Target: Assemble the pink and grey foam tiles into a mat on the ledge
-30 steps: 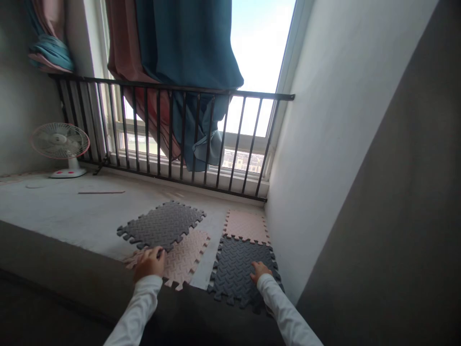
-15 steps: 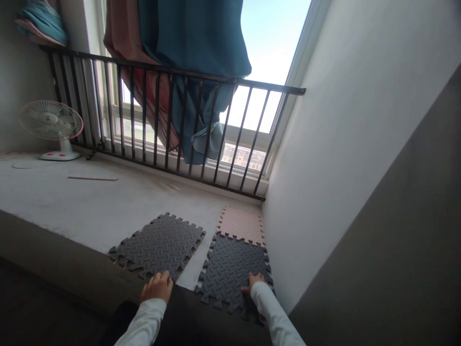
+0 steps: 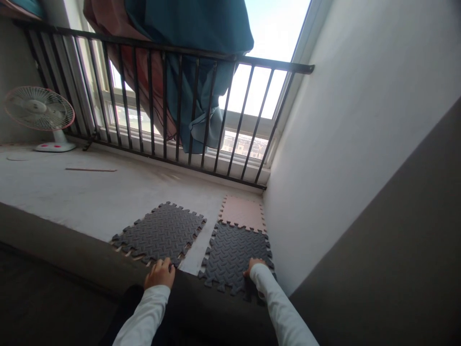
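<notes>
The left hand [image 3: 159, 274] was curled at the near edge of the left gray mat [image 3: 158, 234], and the right hand [image 3: 255, 267] was laid on the near edge of the right gray mat [image 3: 234, 257]; whether either mat was grasped could not be told. A narrow strip of concrete floor [image 3: 72, 192] was left open between the mats. A fan [image 3: 39, 108] and railing [image 3: 165, 46] stood beyond, a pink mat [image 3: 242, 214] was joined behind the right mat, and a wall [image 3: 342, 144] bounded the right side.

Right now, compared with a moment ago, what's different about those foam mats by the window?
The left hand has drawn the dark gray foam tile toward the person, over the pink foam tile, leaving only a sliver showing. The right hand stays on the other gray tile; the far pink tile and fan stayed put.
</notes>
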`<state>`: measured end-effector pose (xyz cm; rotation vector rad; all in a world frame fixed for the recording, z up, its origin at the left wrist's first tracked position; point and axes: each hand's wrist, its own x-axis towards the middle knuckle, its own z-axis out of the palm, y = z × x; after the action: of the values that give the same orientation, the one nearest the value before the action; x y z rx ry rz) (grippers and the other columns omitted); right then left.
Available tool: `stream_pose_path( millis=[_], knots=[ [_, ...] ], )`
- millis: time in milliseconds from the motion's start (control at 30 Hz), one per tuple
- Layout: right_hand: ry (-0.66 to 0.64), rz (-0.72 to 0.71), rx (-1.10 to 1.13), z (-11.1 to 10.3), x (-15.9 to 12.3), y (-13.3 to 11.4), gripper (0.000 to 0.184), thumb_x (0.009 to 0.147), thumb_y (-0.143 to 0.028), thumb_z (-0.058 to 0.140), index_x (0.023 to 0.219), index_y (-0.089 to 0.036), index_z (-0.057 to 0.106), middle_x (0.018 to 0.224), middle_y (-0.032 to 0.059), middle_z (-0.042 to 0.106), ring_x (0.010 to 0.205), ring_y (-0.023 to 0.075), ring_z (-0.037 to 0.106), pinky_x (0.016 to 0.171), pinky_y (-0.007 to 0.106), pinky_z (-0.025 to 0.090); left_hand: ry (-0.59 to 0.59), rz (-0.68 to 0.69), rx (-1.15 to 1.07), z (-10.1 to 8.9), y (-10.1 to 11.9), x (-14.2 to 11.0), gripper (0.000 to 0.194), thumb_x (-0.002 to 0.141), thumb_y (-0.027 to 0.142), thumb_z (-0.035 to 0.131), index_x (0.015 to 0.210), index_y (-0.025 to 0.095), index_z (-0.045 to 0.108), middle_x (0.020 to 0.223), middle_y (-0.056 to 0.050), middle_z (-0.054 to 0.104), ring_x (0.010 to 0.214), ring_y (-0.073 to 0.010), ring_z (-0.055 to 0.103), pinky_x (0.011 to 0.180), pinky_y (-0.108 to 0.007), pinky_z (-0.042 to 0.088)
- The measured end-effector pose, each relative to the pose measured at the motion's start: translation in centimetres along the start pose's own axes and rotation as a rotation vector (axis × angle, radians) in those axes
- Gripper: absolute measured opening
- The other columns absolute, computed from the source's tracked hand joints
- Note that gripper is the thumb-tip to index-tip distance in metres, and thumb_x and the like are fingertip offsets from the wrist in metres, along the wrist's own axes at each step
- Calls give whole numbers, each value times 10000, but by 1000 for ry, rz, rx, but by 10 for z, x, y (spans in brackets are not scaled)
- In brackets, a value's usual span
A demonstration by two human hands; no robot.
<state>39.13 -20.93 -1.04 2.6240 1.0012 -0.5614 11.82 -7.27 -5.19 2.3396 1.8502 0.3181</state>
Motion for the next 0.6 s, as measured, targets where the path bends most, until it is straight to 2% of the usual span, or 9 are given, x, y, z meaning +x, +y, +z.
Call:
stream_pose_path(
  millis=[167, 600],
  knots=[
    [-17, -4, -9, -8, -5, -2, 578, 557, -378, 644, 1073, -130, 558, 1154, 159, 533, 1116, 279, 441, 907, 377, 391, 2, 59, 22, 3, -4, -4, 267, 788, 258, 331, 896, 211, 570, 940, -60, 556, 911, -184, 508, 685, -290, 375],
    [-8, 2, -4, -8, -5, -3, 572, 538, -343, 663, 1059, -126, 567, 1146, 162, 538, 1097, 266, 462, 906, 356, 399, 39, 124, -7, 8, -7, -5, 249, 785, 242, 365, 856, 206, 600, 926, -53, 553, 887, -168, 496, 700, -266, 387]
  ],
)
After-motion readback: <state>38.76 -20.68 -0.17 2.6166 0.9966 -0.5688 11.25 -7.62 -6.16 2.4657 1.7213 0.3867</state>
